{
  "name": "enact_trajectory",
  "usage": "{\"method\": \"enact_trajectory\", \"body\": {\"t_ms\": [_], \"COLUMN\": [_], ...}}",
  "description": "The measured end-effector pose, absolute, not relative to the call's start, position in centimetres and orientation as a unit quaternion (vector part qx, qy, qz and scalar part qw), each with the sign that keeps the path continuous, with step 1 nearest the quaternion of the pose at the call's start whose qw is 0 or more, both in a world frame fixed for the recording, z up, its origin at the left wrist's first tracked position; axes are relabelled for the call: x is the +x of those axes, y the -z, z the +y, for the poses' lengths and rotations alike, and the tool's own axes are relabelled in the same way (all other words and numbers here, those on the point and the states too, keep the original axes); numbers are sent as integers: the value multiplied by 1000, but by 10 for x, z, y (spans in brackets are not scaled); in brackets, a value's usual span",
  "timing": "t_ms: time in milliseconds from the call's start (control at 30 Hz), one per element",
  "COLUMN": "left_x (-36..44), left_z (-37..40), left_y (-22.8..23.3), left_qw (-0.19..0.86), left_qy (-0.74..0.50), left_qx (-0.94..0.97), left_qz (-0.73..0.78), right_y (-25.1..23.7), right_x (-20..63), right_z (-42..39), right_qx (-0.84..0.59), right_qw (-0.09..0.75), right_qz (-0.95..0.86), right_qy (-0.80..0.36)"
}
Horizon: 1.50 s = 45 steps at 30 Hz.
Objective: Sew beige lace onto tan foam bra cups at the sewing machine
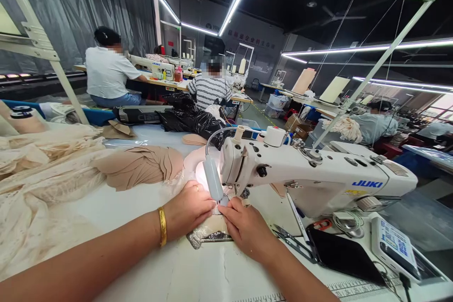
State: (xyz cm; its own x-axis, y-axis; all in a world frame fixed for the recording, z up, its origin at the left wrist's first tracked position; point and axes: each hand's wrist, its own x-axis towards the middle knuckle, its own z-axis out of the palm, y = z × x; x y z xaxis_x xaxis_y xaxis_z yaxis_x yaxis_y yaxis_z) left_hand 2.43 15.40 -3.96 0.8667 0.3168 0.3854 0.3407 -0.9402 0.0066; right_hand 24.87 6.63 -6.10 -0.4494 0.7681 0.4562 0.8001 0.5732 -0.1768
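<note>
My left hand (pixel 189 207), with a gold bracelet (pixel 162 226) at the wrist, presses bunched fingers on pale lacy fabric (pixel 208 226) left of the sewing machine's needle area. My right hand (pixel 247 226) grips at the same fabric from the right, its fingertips close to the left ones. The white JUKI sewing machine (pixel 318 172) stands beyond my hands. A grey lamp (pixel 213 179) on a bent neck lights the spot and partly covers the needle. The exact hold of the fingertips is hard to see.
Beige fabric cut-outs (pixel 141 167) are stacked beyond my left hand, beside cream lace (pixel 38 188). Scissors (pixel 295 243), a white pen (pixel 297 217), a black phone (pixel 348 252) and a white box-shaped device (pixel 395 247) lie at right. Several people sit at machines further back.
</note>
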Motion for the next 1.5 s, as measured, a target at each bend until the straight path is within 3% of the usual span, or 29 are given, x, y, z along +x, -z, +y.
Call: {"method": "enact_trajectory", "body": {"t_ms": [367, 433, 567, 667, 800, 867, 1033, 1233, 1367, 1500], "left_x": [32, 26, -3, -23, -27, -22, -12, -11, -10, -11], "left_z": [153, 145, 99, 42, -17, -26, -11, 4, -6, -13], "left_y": [33, 28, 24, 33, 42, 37, 10, 6, 9, 11], "left_qw": [24, 10, -53, -278, -738, -818, -777, -780, -782, -771], "left_qy": [197, 208, 245, 310, 257, 298, 476, 522, 530, 508], "left_qx": [-950, -947, -942, -874, -512, -299, -161, -29, -88, -227], "left_qz": [-239, -245, -225, -250, -356, -391, -380, -344, -317, -310], "right_y": [66, 61, 47, 37, 31, 34, 55, 73, 86, 87], "right_x": [250, 243, 218, 194, 166, 155, 146, 165, 161, 153], "right_z": [64, 58, 43, 31, 7, -10, -46, -58, -66, -67], "right_qx": [-459, -476, -498, -472, -441, -428, -455, -503, -500, -479], "right_qw": [294, 335, 397, 444, 529, 551, 592, 659, 664, 651], "right_qz": [-838, -809, -641, -512, -442, -440, -457, -437, -456, -468], "right_qy": [-6, -85, -428, -565, -575, -565, -484, -348, -317, -358]}}
